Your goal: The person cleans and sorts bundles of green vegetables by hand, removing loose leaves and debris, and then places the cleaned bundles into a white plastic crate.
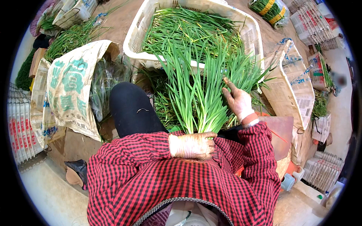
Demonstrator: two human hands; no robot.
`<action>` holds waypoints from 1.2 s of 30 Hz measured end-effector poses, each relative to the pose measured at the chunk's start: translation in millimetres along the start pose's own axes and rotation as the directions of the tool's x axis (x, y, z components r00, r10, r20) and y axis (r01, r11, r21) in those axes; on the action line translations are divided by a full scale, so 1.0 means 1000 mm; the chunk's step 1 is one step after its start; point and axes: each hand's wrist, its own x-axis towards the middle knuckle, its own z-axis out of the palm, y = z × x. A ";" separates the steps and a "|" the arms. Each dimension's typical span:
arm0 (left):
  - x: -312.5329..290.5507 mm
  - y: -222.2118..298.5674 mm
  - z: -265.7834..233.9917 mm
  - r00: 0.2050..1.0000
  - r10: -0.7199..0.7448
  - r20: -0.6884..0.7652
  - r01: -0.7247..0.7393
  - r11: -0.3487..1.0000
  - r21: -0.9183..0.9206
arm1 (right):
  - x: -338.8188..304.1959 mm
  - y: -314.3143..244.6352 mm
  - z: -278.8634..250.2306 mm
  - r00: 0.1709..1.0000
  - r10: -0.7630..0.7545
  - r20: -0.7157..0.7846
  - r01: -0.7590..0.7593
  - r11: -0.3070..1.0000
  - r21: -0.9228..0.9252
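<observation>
A fanned bunch of garlic chives [196,101] stands upright in front of my body, pale stem ends down and green leaves spreading upward. My left hand [193,146] is closed around the stem ends, close to my chest. At the bunch's right side, my right hand [238,101] has its index finger stretched toward the leaves and its thumb apart; the other fingers are partly hidden. Both hands look covered by thin, soiled pale gloves. Just beyond the bunch, a white plastic crate [136,37] holds a thick layer of loose chives [192,32].
More loose greens lie below the crate's near edge. Printed white sacks stand at left [71,86] and right [290,79]. A brownish board [279,135] sits by my right elbow. A taped bundle of greens [269,11] lies far right. My dark-clad knee [134,109] rises left of the bunch.
</observation>
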 end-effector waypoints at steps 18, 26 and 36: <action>-0.002 -0.001 -0.003 0.998 -0.023 0.051 0.021 0.999 0.036 | -0.040 0.029 0.020 0.900 -0.204 -0.386 0.275 0.951 0.139; 0.002 -0.003 -0.006 0.998 -0.015 0.057 0.015 1.000 0.000 | 0.003 0.051 0.028 0.909 0.404 0.106 -0.325 0.525 0.786; 0.002 -0.003 -0.002 0.999 -0.009 0.051 0.008 1.000 0.016 | 0.049 0.061 0.034 0.763 0.571 0.303 -0.530 0.284 0.799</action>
